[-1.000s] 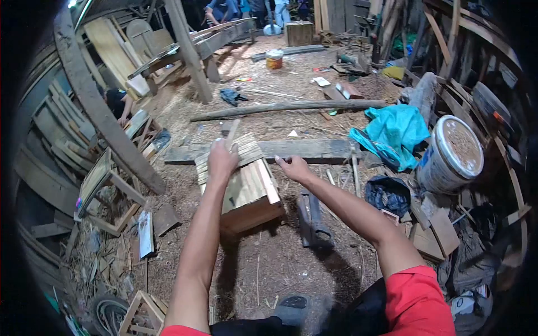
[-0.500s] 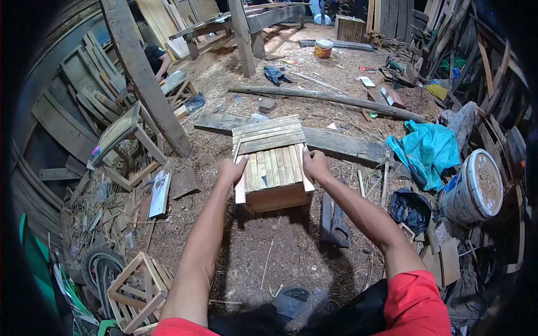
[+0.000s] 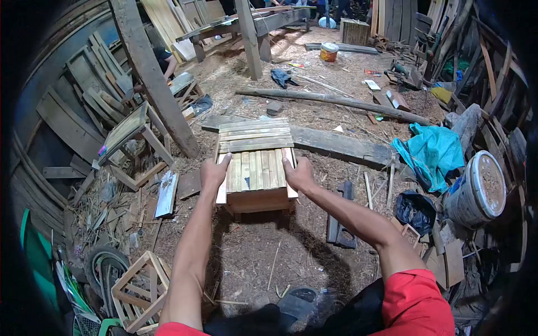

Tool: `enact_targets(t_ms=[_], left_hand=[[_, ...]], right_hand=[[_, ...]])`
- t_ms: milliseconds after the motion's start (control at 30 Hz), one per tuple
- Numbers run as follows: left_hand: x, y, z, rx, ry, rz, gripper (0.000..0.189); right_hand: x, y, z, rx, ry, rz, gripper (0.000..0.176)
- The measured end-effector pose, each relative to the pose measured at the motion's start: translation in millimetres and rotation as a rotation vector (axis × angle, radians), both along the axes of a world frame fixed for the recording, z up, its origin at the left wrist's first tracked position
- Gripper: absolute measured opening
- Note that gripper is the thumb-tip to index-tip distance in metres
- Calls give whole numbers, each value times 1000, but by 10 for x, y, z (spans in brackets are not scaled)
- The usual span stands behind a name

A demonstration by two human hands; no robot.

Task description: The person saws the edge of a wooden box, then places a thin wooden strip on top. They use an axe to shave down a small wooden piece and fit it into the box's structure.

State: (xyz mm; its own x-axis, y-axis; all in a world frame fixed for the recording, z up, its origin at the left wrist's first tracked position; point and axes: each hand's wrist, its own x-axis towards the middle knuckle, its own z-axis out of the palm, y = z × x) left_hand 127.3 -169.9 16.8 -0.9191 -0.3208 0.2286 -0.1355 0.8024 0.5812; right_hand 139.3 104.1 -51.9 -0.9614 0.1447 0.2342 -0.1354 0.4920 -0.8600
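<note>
A small wooden house (image 3: 256,197) with a roof of pale slats is in front of me, in the middle of the head view. The rear slats run crosswise, and the front ones run toward me. My left hand (image 3: 214,172) grips its left side board, thumb on top by the slats. On the opposite side my right hand (image 3: 298,175) holds the right board the same way. The fingers under both edges are hidden. A dark shadow lies on the ground below the house. To its right lies a dark long tool (image 3: 341,218).
Behind the house lies a grey plank (image 3: 342,144), with a long pole (image 3: 330,102) farther back. At right are a turquoise sheet (image 3: 431,154) and a white bucket (image 3: 476,190). A wooden post (image 3: 151,73) and a small table (image 3: 126,126) stand left. A person (image 3: 163,60) is behind the post.
Both hands have moved the wooden house to the left, keeping their hold on its sides. More of the dark tool at the right now shows. The view has shifted slightly.
</note>
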Motion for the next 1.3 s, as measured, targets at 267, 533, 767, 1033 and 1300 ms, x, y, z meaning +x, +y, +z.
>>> enact_targets(t_ms=[267, 533, 767, 1033, 1300], left_hand=[[0, -446, -144, -122, -89, 48, 65], [-138, 30, 13, -359, 316, -89, 46], [26, 1675, 504, 20, 310, -476, 39], [-133, 2926, -74, 439, 176, -819, 26], [79, 3527, -327, 654, -81, -1188, 26]], right_hand=[[-504, -507, -103, 25, -46, 83, 49], [-416, -155, -103, -22, 142, 59, 26], [-324, 931, 101, -150, 284, -36, 19], [454, 1858, 679, -243, 317, -96, 26], [1059, 2318, 650, -67, 261, -107, 24]])
